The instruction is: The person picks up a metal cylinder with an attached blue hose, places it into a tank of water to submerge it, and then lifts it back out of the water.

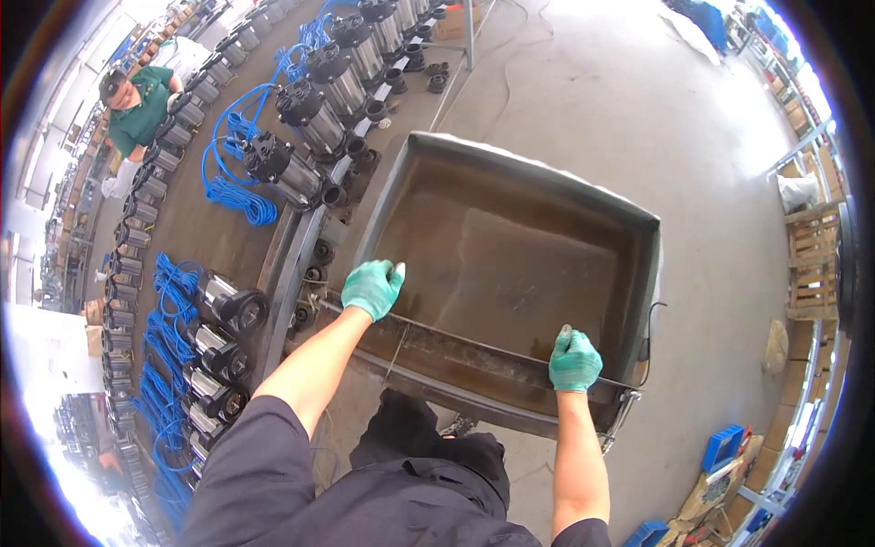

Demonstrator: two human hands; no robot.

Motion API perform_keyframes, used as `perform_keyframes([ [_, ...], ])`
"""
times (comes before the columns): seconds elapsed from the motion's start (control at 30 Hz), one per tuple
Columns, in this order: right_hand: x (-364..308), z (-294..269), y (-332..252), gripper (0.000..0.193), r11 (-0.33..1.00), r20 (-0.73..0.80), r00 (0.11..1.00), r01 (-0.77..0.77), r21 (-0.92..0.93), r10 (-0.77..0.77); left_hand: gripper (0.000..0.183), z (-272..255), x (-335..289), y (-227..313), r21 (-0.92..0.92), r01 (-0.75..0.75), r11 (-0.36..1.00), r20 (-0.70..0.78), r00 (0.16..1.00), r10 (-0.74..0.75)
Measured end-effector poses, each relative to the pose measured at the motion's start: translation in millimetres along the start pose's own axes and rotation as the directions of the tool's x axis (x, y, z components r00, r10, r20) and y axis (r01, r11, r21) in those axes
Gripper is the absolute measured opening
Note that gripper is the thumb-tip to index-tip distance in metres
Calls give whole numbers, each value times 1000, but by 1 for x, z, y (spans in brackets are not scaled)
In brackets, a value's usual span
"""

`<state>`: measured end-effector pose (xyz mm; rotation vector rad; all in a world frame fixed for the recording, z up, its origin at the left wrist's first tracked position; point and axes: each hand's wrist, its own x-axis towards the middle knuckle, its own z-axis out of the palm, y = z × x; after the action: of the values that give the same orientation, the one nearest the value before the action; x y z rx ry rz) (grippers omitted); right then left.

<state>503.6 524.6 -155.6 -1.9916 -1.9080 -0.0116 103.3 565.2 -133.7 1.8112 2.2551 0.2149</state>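
A wide rectangular metal tank (pixel 538 170) with murky brownish water in it stands in front of me. A thin metal bar (pixel 465 341) crosses its near part. My left hand (pixel 372 289), in a green glove, is closed at the bar's left part, by the tank's left wall. Farther right, my right hand (pixel 574 362), gloved the same way, is closed around the bar near the tank's right wall. The palms and undersides of both hands are hidden.
Steel-cased pumps (pixel 314 117) with coiled blue cables (pixel 241 199) line a rack at left; several more lie nearer. A co-worker in a green shirt (pixel 146 109) stands beyond. A black cable (pixel 650 342) hangs at the tank's right. Wooden pallets (pixel 813 264) and blue bins (pixel 723 448) are far right.
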Motion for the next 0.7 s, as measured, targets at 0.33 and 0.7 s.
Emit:
perform_keyframes([
  [0.33, 94, 29, 6, 43, 999, -7, 1000, -14, -45, 14, 53, -8, 92, 28, 7, 91, 996, 99, 991, -91],
  [0.7, 218, 62, 4, 52, 990, 52, 993, -100, -102, 106, 56, -13, 215, 61, 44, 133, 990, 136, 981, -138],
])
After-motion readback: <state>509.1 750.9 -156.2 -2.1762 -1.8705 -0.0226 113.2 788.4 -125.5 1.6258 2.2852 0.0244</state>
